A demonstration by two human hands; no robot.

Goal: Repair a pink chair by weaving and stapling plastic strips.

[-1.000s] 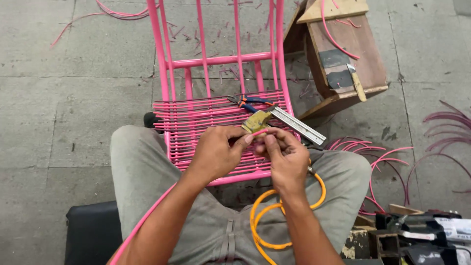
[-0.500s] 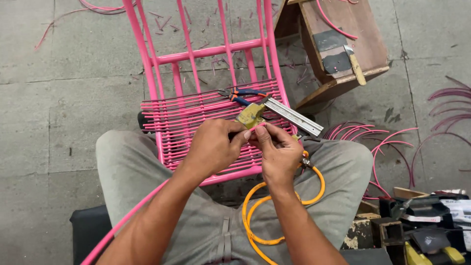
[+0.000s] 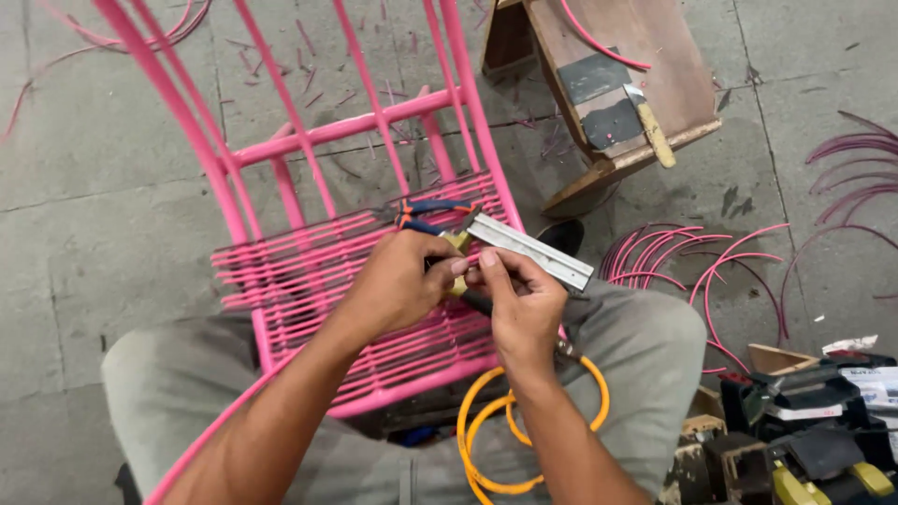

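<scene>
A pink metal chair frame (image 3: 329,131) lies across my lap, its seat (image 3: 309,281) woven with pink cord. My left hand (image 3: 398,285) and my right hand (image 3: 519,304) meet above the seat's right side, fingers pinched on a small brass-coloured tool (image 3: 458,245) with a dark shaft. Just beyond the fingertips, a flat metal bar (image 3: 530,251) and blue-and-orange pliers (image 3: 426,213) rest on the seat. An orange hose (image 3: 510,430) coils under my right wrist on my lap.
A wooden stool (image 3: 617,84) with a scraper on it stands at the upper right. Loose pink cords (image 3: 720,266) lie on the concrete floor to the right. Dark tool boxes and gear (image 3: 804,421) crowd the lower right corner.
The view has shifted left and closer over the chair. Both hands stay pinched together on the small tool at the seat's right side.
</scene>
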